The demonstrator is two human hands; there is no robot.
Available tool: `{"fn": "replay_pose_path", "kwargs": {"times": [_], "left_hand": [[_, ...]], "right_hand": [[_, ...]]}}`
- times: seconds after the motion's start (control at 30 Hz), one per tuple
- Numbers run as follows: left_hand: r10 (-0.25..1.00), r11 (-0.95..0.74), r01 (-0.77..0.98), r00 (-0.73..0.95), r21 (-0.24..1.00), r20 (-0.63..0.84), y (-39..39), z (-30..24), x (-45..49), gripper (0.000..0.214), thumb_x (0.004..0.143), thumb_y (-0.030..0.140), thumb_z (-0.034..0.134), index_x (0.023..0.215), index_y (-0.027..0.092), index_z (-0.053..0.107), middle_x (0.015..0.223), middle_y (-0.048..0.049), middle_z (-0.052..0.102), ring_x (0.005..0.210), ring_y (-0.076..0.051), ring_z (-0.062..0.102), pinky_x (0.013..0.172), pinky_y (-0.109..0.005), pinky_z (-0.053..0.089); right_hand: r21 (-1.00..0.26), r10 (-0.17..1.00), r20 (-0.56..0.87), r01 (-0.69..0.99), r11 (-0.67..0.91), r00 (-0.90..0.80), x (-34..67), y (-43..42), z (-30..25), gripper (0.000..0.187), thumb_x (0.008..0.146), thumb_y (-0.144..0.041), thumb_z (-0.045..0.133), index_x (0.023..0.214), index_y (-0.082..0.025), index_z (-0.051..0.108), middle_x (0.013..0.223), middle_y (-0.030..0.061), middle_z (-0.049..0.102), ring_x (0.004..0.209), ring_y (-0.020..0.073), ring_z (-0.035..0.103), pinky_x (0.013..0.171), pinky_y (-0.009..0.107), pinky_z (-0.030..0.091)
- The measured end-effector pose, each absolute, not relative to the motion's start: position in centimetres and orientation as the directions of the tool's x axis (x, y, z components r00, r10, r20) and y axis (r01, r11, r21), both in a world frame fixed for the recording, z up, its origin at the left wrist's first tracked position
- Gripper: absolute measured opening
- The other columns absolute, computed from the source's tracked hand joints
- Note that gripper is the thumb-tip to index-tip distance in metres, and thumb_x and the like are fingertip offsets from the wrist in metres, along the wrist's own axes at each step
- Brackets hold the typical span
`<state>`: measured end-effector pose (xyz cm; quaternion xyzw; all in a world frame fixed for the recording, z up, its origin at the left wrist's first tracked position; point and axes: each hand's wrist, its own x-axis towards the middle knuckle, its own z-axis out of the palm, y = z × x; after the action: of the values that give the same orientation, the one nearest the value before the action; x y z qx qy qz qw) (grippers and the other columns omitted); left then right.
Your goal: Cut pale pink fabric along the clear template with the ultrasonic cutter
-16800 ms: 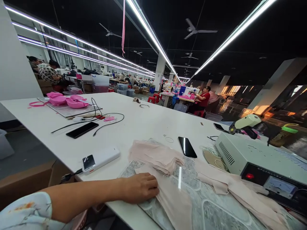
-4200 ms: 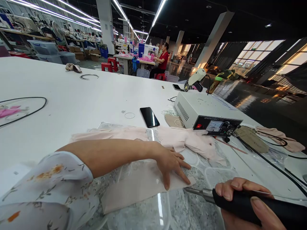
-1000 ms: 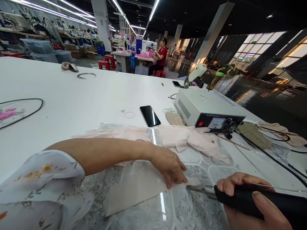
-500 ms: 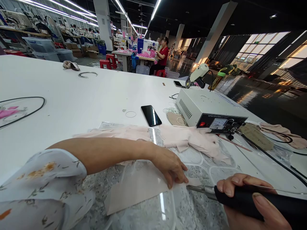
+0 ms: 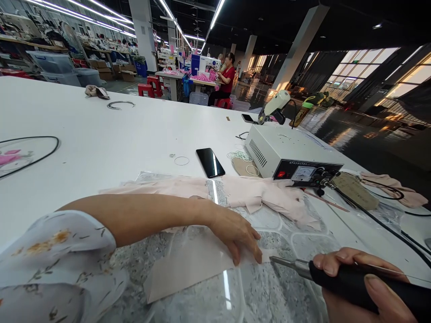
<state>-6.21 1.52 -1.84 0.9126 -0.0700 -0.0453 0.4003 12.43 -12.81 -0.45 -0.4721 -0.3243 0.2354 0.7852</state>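
Observation:
My left hand reaches across from the left, its fingertips pressing down on a pale pink fabric piece. The fabric lies flat on a grey marbled sheet under a clear layer. In my right hand is an ultrasonic cutter with a black handle, fingers wrapped round it. Its metal tip touches or nearly touches the narrow right end of the fabric, just right of my left fingertips. More pale pink fabric pieces lie beyond my left forearm.
A beige power box with a dial stands at right, a black cable running from its front. A phone lies on the white table beside thin cord loops. A heat gun is behind the box. A person in red sits at a sewing machine.
My right hand has moved slightly right, drawing the cutter's tip along the fabric away from my left fingertips. My left hand stays pressed in nearly the same place.

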Motion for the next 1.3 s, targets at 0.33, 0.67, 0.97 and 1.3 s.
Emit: {"fn": "replay_pose_path", "kwargs": {"times": [0.33, 0.67, 0.97, 1.3], "left_hand": [[-0.109, -0.64, 0.022, 0.987, 0.768, -0.12, 1.3, -1.5, -6.0, 0.014, 0.075, 0.011, 0.077, 0.083, 0.021, 0.071, 0.123, 0.0014, 0.066, 0.137, -0.021, 0.041, 0.116, -0.028, 0.028], [-0.14, -0.642, -0.114, 0.99, 0.758, 0.03, 1.5, -2.1, -5.6, 0.017, 0.074, 0.017, 0.077, 0.062, 0.024, 0.068, 0.107, 0.0023, 0.072, 0.12, -0.02, 0.058, 0.109, -0.022, 0.037], [-0.13, -0.663, -0.069, 0.991, 0.746, -0.024, 1.4, -1.9, -5.1, 0.022, 0.074, 0.016, 0.077, 0.058, 0.025, 0.065, 0.112, 0.0057, 0.07, 0.125, -0.02, 0.052, 0.102, -0.02, 0.038], [-0.173, -0.664, -0.057, 0.982, 0.745, -0.079, 1.6, -2.0, -4.8, 0.014, 0.073, 0.019, 0.077, 0.067, 0.025, 0.066, 0.115, 0.0074, 0.069, 0.136, -0.024, 0.042, 0.107, -0.027, 0.034]], "right_hand": [[-0.89, 0.71, 0.287, -0.094, 0.445, 0.644, 13.2, -12.7, -1.0, 0.011, 0.055, -0.025, 0.059, 0.063, -0.02, 0.053, 0.063, -0.0033, 0.052, 0.043, 0.0122, 0.049, 0.045, 0.033, 0.047], [-0.889, 0.682, 0.318, -0.043, 0.456, 0.659, 12.5, -12.6, 0.0, 0.012, 0.053, -0.026, 0.059, 0.06, -0.019, 0.052, 0.06, -0.0033, 0.051, 0.041, 0.0128, 0.049, 0.042, 0.034, 0.046], [-0.91, 0.683, 0.24, -0.085, 0.406, 0.689, 12.1, -12.9, 0.1, 0.015, 0.05, -0.027, 0.059, 0.063, -0.02, 0.053, 0.061, -0.0039, 0.051, 0.042, 0.0124, 0.048, 0.044, 0.034, 0.045], [-0.898, 0.708, 0.278, -0.085, 0.431, 0.65, 12.7, -13.1, -0.5, 0.016, 0.055, -0.026, 0.06, 0.064, -0.02, 0.049, 0.063, -0.0039, 0.049, 0.043, 0.0115, 0.049, 0.044, 0.033, 0.045]]}}
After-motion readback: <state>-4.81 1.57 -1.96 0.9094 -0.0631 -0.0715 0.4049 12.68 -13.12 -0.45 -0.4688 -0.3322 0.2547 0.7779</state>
